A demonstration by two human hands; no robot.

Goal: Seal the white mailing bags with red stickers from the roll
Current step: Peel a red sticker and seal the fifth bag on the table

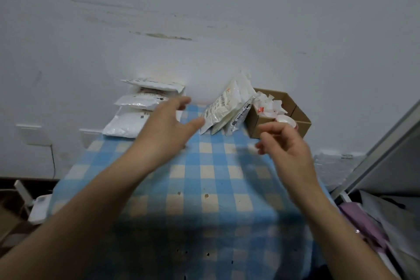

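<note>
White bags (219,110): lean on box (253,124).
L hand (168,125): grip apart, reaches for one.
R hand (286,145): grip curled; can't tell if holding sth.
Next: prob. pull bag onto table (204,177).

Left hand (167,127): forearm outstretched, fingers straight and spread. Right hand (287,145): raised, fingers loosely curled, thumb apart from them.

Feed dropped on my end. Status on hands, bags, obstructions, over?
Left hand open, reaching toward leaning bags. Right hand curled, hold unclear, beside cardboard box with sticker roll. Stacked bags far left. Nothing between left hand and leaning bags.
</note>
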